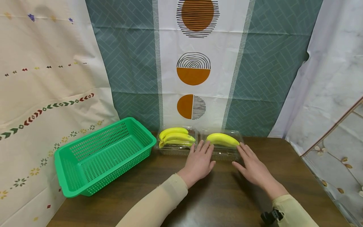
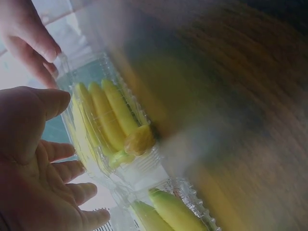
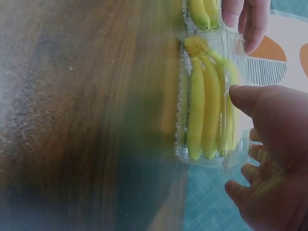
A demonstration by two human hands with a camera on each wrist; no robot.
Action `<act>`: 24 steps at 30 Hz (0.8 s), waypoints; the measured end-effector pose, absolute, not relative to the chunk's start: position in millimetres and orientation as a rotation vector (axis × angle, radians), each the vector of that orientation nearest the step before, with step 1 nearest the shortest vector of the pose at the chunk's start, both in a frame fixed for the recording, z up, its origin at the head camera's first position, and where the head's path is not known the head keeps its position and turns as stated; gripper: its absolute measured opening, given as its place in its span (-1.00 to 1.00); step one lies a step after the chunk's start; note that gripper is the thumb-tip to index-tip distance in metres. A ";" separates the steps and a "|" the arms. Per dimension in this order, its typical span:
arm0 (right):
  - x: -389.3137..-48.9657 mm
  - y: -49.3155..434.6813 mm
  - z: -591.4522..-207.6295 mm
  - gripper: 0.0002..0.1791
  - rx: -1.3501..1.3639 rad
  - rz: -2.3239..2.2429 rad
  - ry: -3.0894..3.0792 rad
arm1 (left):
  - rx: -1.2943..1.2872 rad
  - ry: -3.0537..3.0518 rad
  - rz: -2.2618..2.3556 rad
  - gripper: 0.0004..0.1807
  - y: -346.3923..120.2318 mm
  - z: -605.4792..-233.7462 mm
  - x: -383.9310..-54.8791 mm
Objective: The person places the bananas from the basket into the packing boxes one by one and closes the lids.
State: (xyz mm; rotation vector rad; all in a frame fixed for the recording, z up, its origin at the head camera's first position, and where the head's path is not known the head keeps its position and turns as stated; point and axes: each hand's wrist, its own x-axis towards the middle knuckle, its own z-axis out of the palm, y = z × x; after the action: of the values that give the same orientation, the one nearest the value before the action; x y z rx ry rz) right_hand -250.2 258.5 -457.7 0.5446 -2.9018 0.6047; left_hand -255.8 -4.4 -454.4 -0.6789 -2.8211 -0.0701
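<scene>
Two clear plastic containers stand side by side at the table's back edge. The right container (image 1: 225,155) holds yellow bananas (image 1: 222,139), which the right wrist view shows as a bunch (image 3: 209,106) inside it. My left hand (image 1: 198,162) is by its left end and my right hand (image 1: 252,167) by its right end. Both hands have their fingers extended; whether they touch the plastic is unclear. More bananas (image 1: 177,137) lie in the left container (image 1: 173,152), just beyond my left fingertips.
A green plastic basket (image 1: 103,175) with perforated walls sits at the left of the brown wooden table (image 1: 204,205). Behind the containers hangs a patterned curtain (image 1: 133,63). Further cloths hang at the left and right sides.
</scene>
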 end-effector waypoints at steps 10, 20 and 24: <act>-258.7 255.3 -455.8 -0.05 0.549 0.616 -2.916 | -0.658 -2.813 -0.026 -0.24 -3.8 -455.7 -262.4; -265.7 252.6 -456.4 -0.06 0.553 0.591 -2.906 | -0.635 -2.797 -0.018 -0.24 -4.5 -457.1 -267.8; -266.2 252.2 -456.9 -0.06 0.556 0.588 -2.891 | -0.632 -2.805 -0.029 -0.24 -4.3 -455.7 -267.7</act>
State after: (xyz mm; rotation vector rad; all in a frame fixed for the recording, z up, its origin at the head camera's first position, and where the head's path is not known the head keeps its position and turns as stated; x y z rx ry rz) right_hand -266.2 252.2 -456.9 0.5563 -2.8909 0.5883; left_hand -267.7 -4.3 -455.7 -0.6316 -2.8052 -0.0289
